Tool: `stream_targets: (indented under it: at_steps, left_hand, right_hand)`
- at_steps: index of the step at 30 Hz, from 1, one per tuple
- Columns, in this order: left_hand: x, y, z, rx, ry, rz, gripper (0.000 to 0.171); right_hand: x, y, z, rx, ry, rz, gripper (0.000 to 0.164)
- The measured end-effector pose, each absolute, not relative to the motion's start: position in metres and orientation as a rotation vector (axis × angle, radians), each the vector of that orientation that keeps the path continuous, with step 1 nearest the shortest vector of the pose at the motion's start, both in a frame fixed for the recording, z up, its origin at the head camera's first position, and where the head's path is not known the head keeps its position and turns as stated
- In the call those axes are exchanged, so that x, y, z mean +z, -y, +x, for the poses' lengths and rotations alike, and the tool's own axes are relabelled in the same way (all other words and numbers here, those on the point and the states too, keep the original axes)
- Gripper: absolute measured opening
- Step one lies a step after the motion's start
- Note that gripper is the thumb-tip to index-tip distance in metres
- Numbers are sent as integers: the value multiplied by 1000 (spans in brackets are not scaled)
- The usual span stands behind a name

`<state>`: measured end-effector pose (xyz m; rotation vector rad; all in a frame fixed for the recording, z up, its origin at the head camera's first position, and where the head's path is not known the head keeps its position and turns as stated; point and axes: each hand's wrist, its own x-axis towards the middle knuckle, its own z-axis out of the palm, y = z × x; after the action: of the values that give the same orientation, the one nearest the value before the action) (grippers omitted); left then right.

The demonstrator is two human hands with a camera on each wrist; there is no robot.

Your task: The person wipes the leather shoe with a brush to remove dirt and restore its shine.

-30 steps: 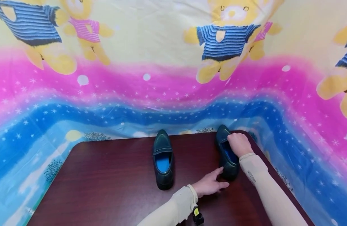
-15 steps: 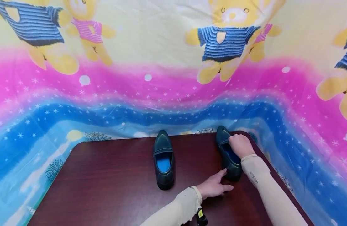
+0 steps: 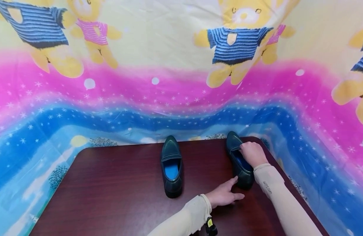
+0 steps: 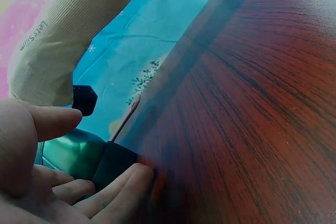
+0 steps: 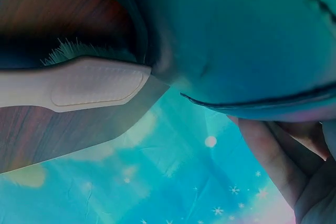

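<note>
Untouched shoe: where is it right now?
Head view, just left of centre in the lower half: the untouched shoe stands on the table, toe at the back edge, left of the other shoe and the left hand.

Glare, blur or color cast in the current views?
Head: evenly lit, untouched loafer crisp, faint sheen on tabletop. Left wrist: washed-out glare top right, orange smear and haze near the handled loafer. Right wrist: dim, teal cast, that loafer's surface soft, brush fairly sharp.
</note>
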<state>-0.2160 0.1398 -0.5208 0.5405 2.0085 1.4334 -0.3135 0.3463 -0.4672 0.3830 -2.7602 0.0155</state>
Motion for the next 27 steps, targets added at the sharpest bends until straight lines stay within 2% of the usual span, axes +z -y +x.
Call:
stream_targets:
  at_steps: [13, 21, 27]
  left_hand:
    - [-516, -114, -222, 1499, -1872, 596, 68]
    - [-482, -74, -218, 1415, -2113, 867, 59]
    - [-465, -25, -216, 1409, -2332, 1027, 42]
  right_hand:
    - [-466, -351, -304, 54, 2783, 361, 12]
    - [-464, -371, -283, 323, 2799, 201, 37]
    - [-471, -393, -263, 379, 2838, 113, 44]
